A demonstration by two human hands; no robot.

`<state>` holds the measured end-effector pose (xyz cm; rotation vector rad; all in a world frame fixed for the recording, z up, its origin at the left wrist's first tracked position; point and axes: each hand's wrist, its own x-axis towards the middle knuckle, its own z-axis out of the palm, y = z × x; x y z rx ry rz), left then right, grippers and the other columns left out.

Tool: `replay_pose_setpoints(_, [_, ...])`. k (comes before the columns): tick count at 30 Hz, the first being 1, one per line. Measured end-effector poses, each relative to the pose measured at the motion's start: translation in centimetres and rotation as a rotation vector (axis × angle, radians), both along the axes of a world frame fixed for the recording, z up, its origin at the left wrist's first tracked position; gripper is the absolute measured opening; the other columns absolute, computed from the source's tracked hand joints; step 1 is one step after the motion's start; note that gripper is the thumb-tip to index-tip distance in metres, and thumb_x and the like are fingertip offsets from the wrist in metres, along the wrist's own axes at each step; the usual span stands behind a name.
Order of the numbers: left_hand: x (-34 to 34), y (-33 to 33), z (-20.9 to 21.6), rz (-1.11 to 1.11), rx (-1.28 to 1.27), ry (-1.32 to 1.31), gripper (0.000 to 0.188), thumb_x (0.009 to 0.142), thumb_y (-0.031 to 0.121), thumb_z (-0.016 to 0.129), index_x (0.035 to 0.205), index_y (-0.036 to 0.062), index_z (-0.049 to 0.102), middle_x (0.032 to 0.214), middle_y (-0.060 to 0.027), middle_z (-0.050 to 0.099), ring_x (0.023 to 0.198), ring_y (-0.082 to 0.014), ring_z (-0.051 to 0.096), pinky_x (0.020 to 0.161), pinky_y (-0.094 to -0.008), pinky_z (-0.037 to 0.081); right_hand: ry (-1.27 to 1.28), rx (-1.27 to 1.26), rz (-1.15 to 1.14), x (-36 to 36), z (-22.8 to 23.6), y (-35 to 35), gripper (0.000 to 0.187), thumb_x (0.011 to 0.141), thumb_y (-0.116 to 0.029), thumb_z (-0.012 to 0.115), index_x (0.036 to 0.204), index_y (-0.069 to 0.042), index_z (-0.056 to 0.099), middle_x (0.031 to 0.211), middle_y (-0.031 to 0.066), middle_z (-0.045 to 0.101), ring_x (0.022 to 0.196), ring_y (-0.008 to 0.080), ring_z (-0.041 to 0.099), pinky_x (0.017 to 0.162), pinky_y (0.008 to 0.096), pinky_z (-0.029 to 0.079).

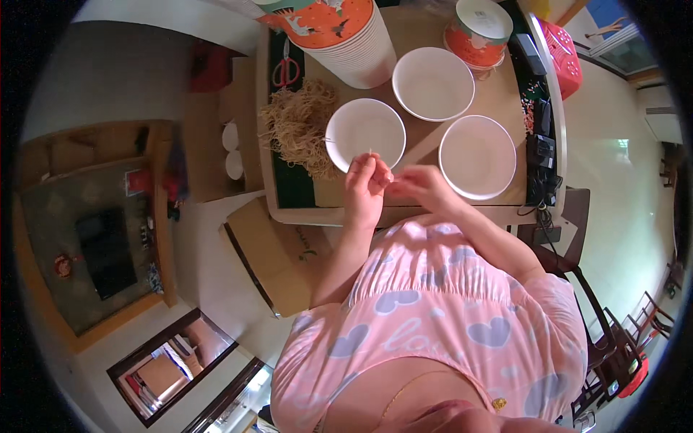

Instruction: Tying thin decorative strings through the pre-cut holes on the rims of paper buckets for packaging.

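Observation:
My left hand (365,189) is over the near rim of a white paper bowl (361,133), thumb and fingers pinched together. Against its fingertips sits my right hand (427,189), also closed in a pinch. Whatever is between the fingers is too small to make out. Two more white bowls stand close by: one (433,83) farther back, the other (476,157) beside my right hand. All three look bare inside. Left of the nearest bowl lies a tangled heap of tan strings (302,128).
Red-handled scissors (286,72) lie behind the strings. A tall stack of orange-patterned paper bowls (354,58) leans at the back, with a shorter stack (476,45) at back right. Black adapters (541,151) line the table's right edge. A cardboard box (278,252) stands below left.

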<state>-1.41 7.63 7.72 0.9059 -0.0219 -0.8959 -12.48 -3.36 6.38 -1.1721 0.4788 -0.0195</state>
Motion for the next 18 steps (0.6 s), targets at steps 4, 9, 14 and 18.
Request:
replay_pose_setpoints(4, [-0.3,-0.3,-2.0,-0.038,0.32,-0.397,0.01,0.092,0.011,0.054,0.096,0.0031,0.059,0.072,-0.0002,0.056,0.063,-0.0065,0.049,0.057,-0.0198,0.039,-0.079,-0.135,-0.337,-1.0,-0.3,-2.8,0.021,0.092,-0.008,0.054,0.108,0.004,0.062,0.105,0.0075,0.065,0.096,0.0146,0.062,0.086,0.0265,0.048])
replay_pose_setpoints(9, [-0.9,-2.0,-3.8,-0.028,0.455,-0.87,0.018,0.086,0.009,0.061,0.102,0.002,0.056,0.091,-0.0066,0.061,0.079,-0.0157,0.057,0.073,-0.0272,0.047,-0.275,0.173,-0.562,-0.5,0.9,-3.5,0.023,0.093,-0.008,0.053,0.111,0.005,0.058,0.106,0.0134,0.064,0.096,0.0181,0.062,0.086,0.0289,0.05])
replay_pose_setpoints(14, [0.1,-2.3,-5.6,-0.16,0.733,-1.291,0.033,0.077,0.007,0.068,0.106,0.0057,0.053,0.09,-0.0123,0.06,0.08,-0.0263,0.061,0.07,-0.0382,0.048,-0.392,0.258,-0.666,-2.1,4.4,-5.4,0.015,0.094,-0.007,0.051,0.105,0.0,0.056,0.087,0.0063,0.06,0.079,0.0109,0.059,0.07,0.0223,0.049])
replay_pose_setpoints(18, [1.5,-1.0,-5.6,-0.216,0.796,-1.282,0.02,0.077,0.007,0.066,0.096,0.0048,0.059,0.08,-0.0096,0.063,0.072,-0.0251,0.062,0.068,-0.0377,0.049,-0.61,0.211,-0.468,-5.2,8.8,-7.0,0.01,0.092,-0.005,0.049,0.102,-0.003,0.046,0.08,0.0089,0.054,0.068,0.01,0.052,0.058,0.0209,0.041])
